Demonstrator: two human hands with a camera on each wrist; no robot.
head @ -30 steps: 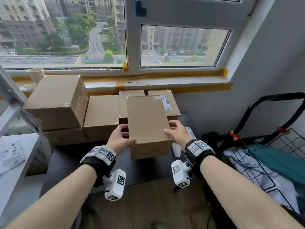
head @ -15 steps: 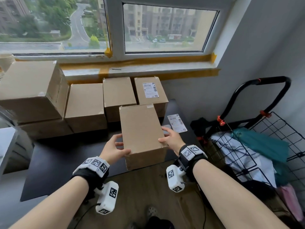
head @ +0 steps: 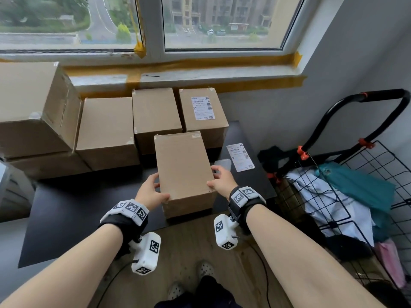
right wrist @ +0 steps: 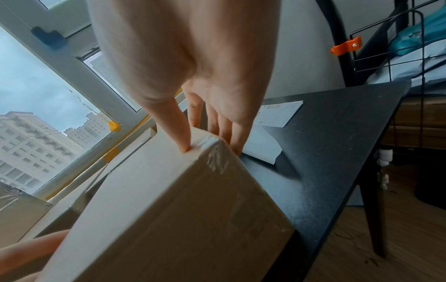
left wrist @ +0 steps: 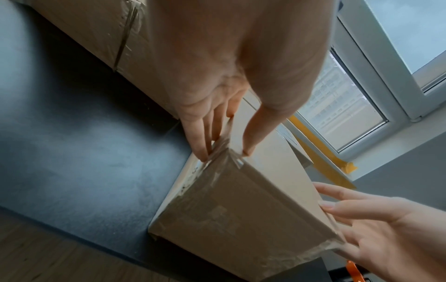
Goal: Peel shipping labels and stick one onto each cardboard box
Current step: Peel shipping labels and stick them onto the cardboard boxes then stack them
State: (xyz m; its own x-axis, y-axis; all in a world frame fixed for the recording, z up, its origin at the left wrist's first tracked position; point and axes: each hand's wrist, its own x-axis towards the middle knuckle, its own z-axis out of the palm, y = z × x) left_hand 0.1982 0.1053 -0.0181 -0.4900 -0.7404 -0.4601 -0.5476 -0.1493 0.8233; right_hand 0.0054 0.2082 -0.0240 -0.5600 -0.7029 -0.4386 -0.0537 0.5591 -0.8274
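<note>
A plain cardboard box [head: 183, 165] stands on the black table [head: 77, 214] near its front edge. My left hand [head: 156, 189] grips its near left corner, thumb on top and fingers down the side [left wrist: 224, 148]. My right hand [head: 214, 177] holds the near right corner the same way [right wrist: 210, 147]. A loose shipping label [head: 240, 157] lies on the table right of the box, with a pale backing sheet [head: 223, 163] beside it. Behind, a box [head: 213, 130] carries a stuck label [head: 202, 107].
Three unlabelled boxes [head: 155, 112] [head: 106, 130] [head: 33, 103] line the back under the window sill, the largest stacked on another. A black wire cart [head: 355, 174] with clothes stands at the right of the table. Bare tabletop lies left of the held box.
Both hands have brought the plain box down and toward me, from in front of the back row to the table's front edge. The loose label came into view.
</note>
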